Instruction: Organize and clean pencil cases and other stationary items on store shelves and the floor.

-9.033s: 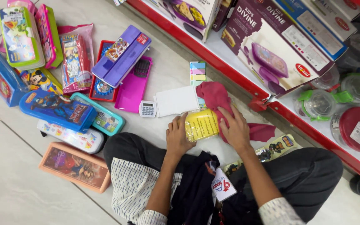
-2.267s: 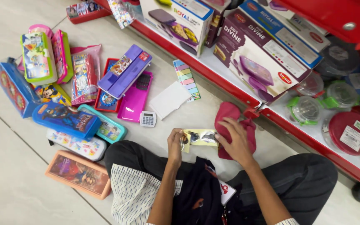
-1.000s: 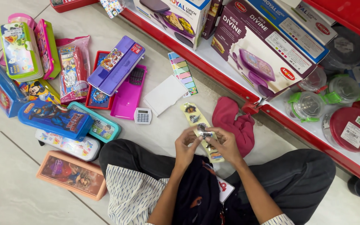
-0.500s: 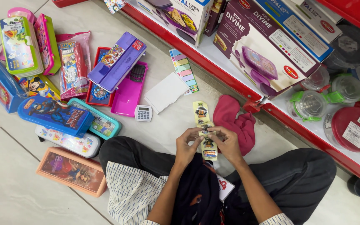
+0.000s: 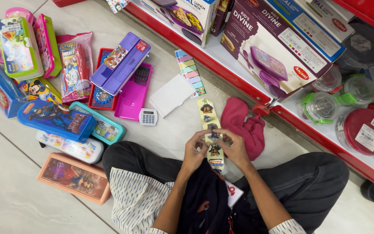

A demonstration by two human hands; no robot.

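Sticker strip (image 5: 210, 130) now unfolded longer, in both hands' grip.

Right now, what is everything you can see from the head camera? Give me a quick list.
sticker strip: 1, yellow with small picture stickers, held in both hands above the lap
cloth: 1, pink-red, crumpled on the floor beside the right hand
calculator: 1, small, white, on the floor
white pad: 1, flat on the floor
colour tab strip: 1, pastel, by the shelf edge
pencil boxes: about a dozen, mixed colours, spread on the floor at left
boxed lunch sets: several, purple and blue, on the shelf
round containers: several, clear or red, on the shelf at right
shelf: 1, red edge
left hand: on the strip
right hand: on the strip
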